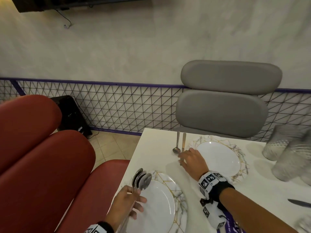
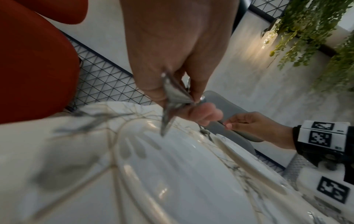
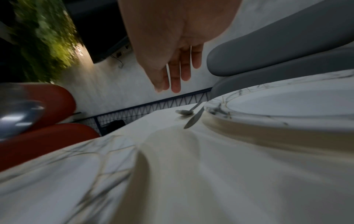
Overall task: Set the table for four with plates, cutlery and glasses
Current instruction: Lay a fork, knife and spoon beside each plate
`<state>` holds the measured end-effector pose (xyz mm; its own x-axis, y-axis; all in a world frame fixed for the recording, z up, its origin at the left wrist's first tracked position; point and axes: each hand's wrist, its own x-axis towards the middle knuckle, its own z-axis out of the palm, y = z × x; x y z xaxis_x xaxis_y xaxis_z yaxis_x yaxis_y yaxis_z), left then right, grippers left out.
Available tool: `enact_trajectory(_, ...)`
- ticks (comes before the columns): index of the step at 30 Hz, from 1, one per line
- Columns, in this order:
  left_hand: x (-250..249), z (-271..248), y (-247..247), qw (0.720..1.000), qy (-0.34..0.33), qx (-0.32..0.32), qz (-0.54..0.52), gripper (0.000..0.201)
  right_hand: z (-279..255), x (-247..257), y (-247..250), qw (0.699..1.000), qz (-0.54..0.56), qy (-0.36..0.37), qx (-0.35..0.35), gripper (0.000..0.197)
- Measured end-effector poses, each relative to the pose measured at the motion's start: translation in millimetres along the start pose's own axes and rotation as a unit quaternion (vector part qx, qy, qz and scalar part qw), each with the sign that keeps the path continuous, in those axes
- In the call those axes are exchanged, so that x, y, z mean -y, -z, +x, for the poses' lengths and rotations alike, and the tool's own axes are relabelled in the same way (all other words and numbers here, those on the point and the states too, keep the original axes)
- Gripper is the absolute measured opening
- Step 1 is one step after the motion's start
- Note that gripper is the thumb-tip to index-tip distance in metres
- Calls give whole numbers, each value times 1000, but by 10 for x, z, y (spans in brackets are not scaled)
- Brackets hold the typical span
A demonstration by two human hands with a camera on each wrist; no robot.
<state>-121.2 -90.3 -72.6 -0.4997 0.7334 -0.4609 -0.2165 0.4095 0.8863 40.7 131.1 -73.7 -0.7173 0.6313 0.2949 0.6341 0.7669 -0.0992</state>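
On the white table [image 1: 151, 152] lie two marble-rimmed white plates: a near plate [image 1: 159, 204] and a far plate [image 1: 218, 157]. A spoon [image 1: 177, 145] and a knife [image 1: 183, 145] lie side by side left of the far plate. My right hand [image 1: 186, 158] hovers over the knife's blade end, fingers straight and holding nothing; the right wrist view shows the hand [image 3: 176, 72] above the spoon [image 3: 184, 111] and knife [image 3: 193, 119]. My left hand [image 1: 133, 202] grips a bunch of spoons [image 1: 141, 179] over the near plate's left rim, the handles [image 2: 172, 97] pinched between the fingers.
A grey chair [image 1: 225, 98] stands behind the far plate. A red sofa [image 1: 42, 148] runs along the table's left side. Textured glasses [image 1: 286, 152] stand at the right, and a dark knife blade [image 1: 299, 202] lies near the right edge. A wire mesh fence [image 1: 117, 106] lines the wall.
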Motion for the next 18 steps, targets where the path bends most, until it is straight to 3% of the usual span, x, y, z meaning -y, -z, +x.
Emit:
enact_trajectory(3, -61, -94, -319, 999, -15, 9, -38, 14, -412, 97, 169, 998, 61, 15, -6, 9)
enact_trajectory(7, -130, -282, -851, 998, -50, 23, -31, 10, -1024, 139, 418, 984, 156, 14, 84, 43)
enact_trajectory(10, -150, -409, -1333, 996, -73, 44, -8, 10, -1415, 94, 608, 969, 211, -16, 128, 42)
enact_trajectory(13, -140, -526, -1839, 994, -92, 59, -1, 13, -1746, -50, 788, 942, 286, -64, 164, 73)
enact_trajectory(16, -142, -672, -2332, 990, -125, 68, -16, 16, -1994, -346, 965, 903, 364, -139, 183, 48)
enact_trajectory(18, -127, -753, -2650, 987, -141, 74, -24, 17, -2149, -563, 1081, 881, 404, -175, 174, 52)
